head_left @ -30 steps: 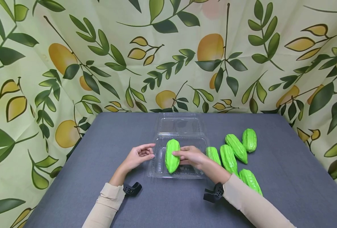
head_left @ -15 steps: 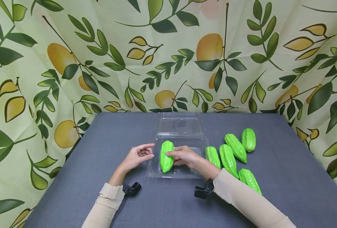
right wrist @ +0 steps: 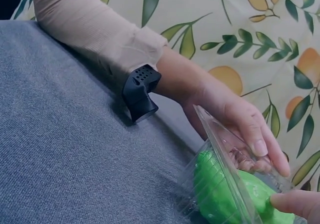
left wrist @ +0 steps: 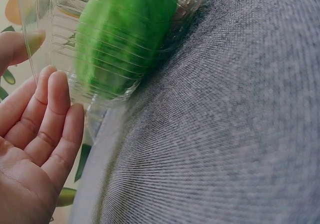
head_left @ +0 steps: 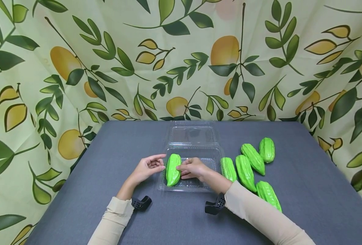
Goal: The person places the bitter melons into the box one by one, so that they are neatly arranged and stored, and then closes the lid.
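Observation:
A glossy green bitter melon point(head_left: 173, 170) lies lengthwise in the left part of a clear plastic clamshell container point(head_left: 202, 188), against its left wall. My right hand point(head_left: 196, 170) holds it from the right side, thumb on top and fingertips at its right flank. In the right wrist view that thumb point(right wrist: 295, 202) presses on the melon. My left hand point(head_left: 148, 167) stays at the container's left rim with relaxed, slightly bent fingers and a gap between thumb and index finger. In the left wrist view, the fingers point(left wrist: 60, 96) are right by the outer wall.
Several more bitter melons point(head_left: 253, 159) lie on the grey cloth-covered table point(head_left: 132, 136), right of the container and near the right forearm. The container's lid point(head_left: 193, 134) is folded back behind it. A leaf-and-fruit patterned curtain point(head_left: 181, 68) hangs behind the table.
My right hand has moved the bitter melon left and down, to the container's left wall, and more of the fingertips show beside it. My left hand has stayed in place.

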`<state>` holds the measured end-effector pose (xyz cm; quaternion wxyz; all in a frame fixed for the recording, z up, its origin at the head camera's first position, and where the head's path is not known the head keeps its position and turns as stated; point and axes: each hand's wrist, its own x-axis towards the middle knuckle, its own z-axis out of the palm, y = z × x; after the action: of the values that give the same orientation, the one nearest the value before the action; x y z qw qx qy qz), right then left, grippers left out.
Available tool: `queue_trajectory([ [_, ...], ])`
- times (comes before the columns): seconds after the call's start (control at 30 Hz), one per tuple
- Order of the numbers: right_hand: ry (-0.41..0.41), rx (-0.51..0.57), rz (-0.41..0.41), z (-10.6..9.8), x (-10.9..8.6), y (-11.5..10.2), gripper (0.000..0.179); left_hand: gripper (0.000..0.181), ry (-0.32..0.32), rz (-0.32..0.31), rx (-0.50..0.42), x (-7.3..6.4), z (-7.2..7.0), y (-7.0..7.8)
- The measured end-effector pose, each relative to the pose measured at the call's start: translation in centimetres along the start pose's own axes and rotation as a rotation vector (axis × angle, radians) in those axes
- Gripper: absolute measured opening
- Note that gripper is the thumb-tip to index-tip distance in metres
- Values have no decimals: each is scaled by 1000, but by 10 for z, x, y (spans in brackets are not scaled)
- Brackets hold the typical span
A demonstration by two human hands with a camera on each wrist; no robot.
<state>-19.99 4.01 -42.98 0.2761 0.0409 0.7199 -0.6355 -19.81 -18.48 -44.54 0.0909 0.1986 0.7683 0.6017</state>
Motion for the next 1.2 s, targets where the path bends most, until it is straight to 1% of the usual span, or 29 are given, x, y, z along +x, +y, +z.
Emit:
queue_trajectory([
  [0.23, 1, -7, -3, -4, -4, -1, 29, 48, -1, 4, 3, 0, 0, 0],
  [0.47, 27, 3, -16, -7, -11, -4, 37, 48, -1, 3, 3, -1, 0, 0],
  [0.7, 25, 60, -39, -15, -16, -3, 43, 48, -3, 9, 3, 1, 0, 0],
  [0.9, -7, 88, -66, -23, -27, -4, 44, 48, -3, 12, 8, 1, 0, -1],
  [1.2, -83, 115, -130, -35, -42, -4, 48, 48, -5, 18, 2, 0, -1, 0],
])
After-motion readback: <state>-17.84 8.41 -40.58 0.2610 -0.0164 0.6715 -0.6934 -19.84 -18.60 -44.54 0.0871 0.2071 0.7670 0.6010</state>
